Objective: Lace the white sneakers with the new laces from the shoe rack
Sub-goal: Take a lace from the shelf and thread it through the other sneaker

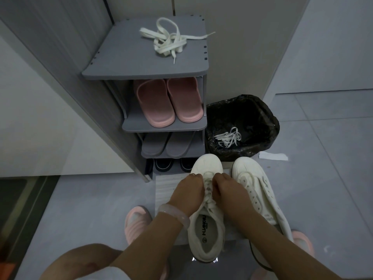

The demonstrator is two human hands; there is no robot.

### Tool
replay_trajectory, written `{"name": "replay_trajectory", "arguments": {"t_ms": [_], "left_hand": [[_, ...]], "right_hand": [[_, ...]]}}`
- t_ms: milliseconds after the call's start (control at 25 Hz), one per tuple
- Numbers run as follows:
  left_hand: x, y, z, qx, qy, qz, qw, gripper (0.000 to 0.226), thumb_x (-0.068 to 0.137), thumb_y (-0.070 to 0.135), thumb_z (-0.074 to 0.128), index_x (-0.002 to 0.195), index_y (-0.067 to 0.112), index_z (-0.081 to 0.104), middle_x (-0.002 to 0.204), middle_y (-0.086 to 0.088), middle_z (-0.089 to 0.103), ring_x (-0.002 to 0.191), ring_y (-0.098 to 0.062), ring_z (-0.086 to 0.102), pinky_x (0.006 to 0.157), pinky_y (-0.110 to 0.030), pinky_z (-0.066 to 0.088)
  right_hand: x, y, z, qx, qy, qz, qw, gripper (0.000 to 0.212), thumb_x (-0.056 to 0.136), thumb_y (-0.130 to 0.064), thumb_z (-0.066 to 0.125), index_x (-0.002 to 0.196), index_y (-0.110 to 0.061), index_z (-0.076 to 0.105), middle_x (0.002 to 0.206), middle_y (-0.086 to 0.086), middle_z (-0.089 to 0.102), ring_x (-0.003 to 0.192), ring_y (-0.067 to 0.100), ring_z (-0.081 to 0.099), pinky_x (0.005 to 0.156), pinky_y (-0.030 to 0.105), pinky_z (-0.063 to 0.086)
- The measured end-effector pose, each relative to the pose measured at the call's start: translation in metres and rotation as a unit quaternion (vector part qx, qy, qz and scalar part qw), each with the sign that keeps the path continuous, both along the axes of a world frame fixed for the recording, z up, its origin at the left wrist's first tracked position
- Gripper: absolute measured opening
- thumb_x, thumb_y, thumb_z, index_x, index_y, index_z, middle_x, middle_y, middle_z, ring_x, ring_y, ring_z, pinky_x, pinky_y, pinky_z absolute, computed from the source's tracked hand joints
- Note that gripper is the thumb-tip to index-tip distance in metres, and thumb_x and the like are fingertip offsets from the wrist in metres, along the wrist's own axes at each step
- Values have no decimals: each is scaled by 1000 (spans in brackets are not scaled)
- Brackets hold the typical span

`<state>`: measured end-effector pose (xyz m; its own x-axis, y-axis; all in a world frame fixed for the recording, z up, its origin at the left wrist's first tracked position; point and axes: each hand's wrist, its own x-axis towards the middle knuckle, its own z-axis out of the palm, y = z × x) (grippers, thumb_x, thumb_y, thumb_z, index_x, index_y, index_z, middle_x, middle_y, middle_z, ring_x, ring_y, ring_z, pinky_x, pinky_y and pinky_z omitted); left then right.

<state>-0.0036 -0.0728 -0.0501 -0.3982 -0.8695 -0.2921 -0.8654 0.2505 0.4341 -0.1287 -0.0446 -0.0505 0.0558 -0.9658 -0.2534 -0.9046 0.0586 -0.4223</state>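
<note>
Two white sneakers stand on the floor in front of me. The left sneaker has a lace through its eyelets. My left hand and my right hand both pinch that lace near the toe end, fingers curled over the lower eyelets. The right sneaker lies beside it, tilted outward, with bare eyelets. A loose bundle of white laces lies on the top shelf of the grey shoe rack.
The rack holds pink slippers, grey slippers and dark shoes below. A black-lined bin to its right holds a tangle of white laces. A white paper scrap lies on the tiles. My feet wear pink slippers.
</note>
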Motion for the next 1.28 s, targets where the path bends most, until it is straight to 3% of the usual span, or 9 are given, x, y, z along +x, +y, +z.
{"name": "replay_trajectory", "arguments": {"t_ms": [240, 320, 480, 600, 720, 880, 960, 1080, 1280], "left_hand": [[-1, 4, -2, -34, 1, 15, 999, 18, 96, 6, 34, 112, 2, 40, 99, -16, 61, 88, -31, 60, 69, -31, 40], [1, 2, -2, -8, 42, 22, 999, 8, 97, 8, 33, 100, 5, 40, 93, -19, 60, 84, -34, 58, 69, -35, 40], [9, -6, -5, 49, 125, 76, 988, 16, 97, 13, 36, 86, 9, 46, 78, -16, 58, 75, -32, 57, 74, -46, 49], [10, -8, -6, 60, 119, 72, 988, 10, 92, 12, 46, 87, 7, 54, 70, -2, 53, 72, -22, 54, 72, -37, 48], [5, -7, -4, 36, 77, 48, 995, 13, 93, 16, 47, 92, 5, 54, 81, -6, 54, 80, -23, 54, 68, -30, 40], [-3, -5, -3, 6, 17, 25, 1000, 16, 97, 11, 36, 100, 0, 48, 98, -19, 58, 91, -33, 57, 70, -33, 38], [-3, -6, -4, -1, 3, 25, 1000, 16, 96, 6, 33, 102, -1, 46, 98, -21, 59, 89, -35, 58, 69, -34, 38], [-2, -8, -8, -16, -19, 27, 999, 17, 95, 2, 32, 107, -1, 44, 99, -21, 62, 88, -33, 60, 66, -31, 37], [-5, -7, -7, -50, -67, 25, 996, 24, 96, 2, 28, 117, 0, 39, 104, -17, 63, 91, -31, 61, 66, -30, 37]], "right_hand": [[1, 0, 4, 12, -32, -1, 999, 3, 94, -13, 38, 94, -13, 35, 92, 5, 50, 72, 17, 42, 52, 28, 26], [-1, -1, 2, 6, -42, -2, 999, 4, 95, -13, 38, 97, -10, 40, 89, 5, 50, 72, 18, 44, 54, 28, 27], [-8, -4, 1, 3, -126, -78, 989, 11, 94, -13, 44, 100, -7, 49, 81, 8, 58, 70, 18, 52, 54, 26, 34], [-7, -7, -3, 10, -100, -80, 992, 14, 93, -17, 46, 96, -6, 52, 81, 7, 57, 72, 18, 53, 61, 26, 37], [-2, -11, -5, 22, -54, -61, 996, 16, 94, -18, 43, 98, -5, 51, 93, 10, 60, 80, 22, 57, 64, 28, 37], [0, -12, -4, 26, -17, -45, 998, 11, 95, -13, 39, 99, -7, 47, 103, 12, 59, 87, 26, 59, 62, 26, 35], [1, -11, -1, 24, -34, -50, 998, 2, 94, -10, 37, 95, -10, 39, 99, 13, 60, 76, 25, 54, 54, 26, 31], [0, -9, 2, 24, -54, -49, 997, 4, 94, -9, 35, 94, -12, 32, 89, 12, 58, 71, 25, 51, 60, 30, 34], [-4, -6, 0, 7, -95, -54, 994, 5, 89, -9, 41, 92, -12, 38, 76, 5, 54, 66, 20, 47, 53, 28, 32]]}}
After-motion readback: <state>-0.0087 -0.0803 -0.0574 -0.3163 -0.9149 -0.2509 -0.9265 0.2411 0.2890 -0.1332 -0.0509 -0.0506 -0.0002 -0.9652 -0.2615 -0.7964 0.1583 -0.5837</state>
